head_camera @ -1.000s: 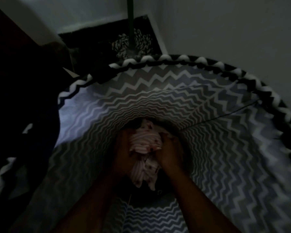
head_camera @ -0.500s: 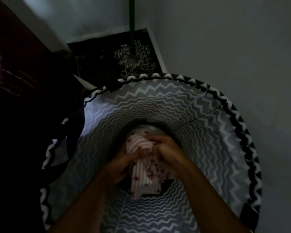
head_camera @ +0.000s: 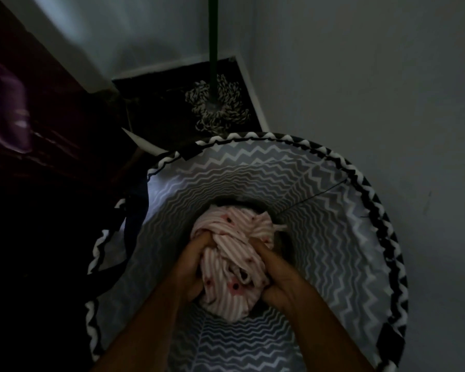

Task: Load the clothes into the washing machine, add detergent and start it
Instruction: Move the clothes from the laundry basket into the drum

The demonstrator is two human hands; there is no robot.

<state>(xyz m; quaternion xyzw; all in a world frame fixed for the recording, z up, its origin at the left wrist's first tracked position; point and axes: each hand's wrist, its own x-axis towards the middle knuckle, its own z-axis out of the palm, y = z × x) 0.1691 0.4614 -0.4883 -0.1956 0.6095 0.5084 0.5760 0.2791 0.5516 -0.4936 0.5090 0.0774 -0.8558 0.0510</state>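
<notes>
The left hand (head_camera: pixel 192 267) and the right hand (head_camera: pixel 274 275) press in from either side on a crumpled bundle of pink-and-white striped cloth with dark spots (head_camera: pixel 231 253). Both hands have their fingers curled into the fabric and grip it between them. The left hand's fingertips dig into the folds near the top of the bundle. The right hand's fingers are mostly buried in the cloth, so I cannot tell how far they wrap. The bundle bulges above and below the hands, inside the mouth of the hamper.

Around the hands lies the round fabric laundry hamper with a grey-and-white zigzag lining (head_camera: pixel 333 237) and a black-and-white zigzag rim. A thin dark thread crosses its wall up and to the right of the right hand. Beyond the hamper, past the fingertips, a black-and-white string mop head (head_camera: pixel 218 108) on a green pole (head_camera: pixel 213 36) stands on dark floor in the corner. A pale plain wall (head_camera: pixel 373 89) runs along the right-hand side. Far out to the left of the left hand, a blurred purple shape (head_camera: pixel 6 108) sits against dark furniture.

Half a second ago the right hand lay over the top of the bundle. Now it is on the bundle's flank, and the cloth sits higher in the hamper, with more of it bunched between the hands.
</notes>
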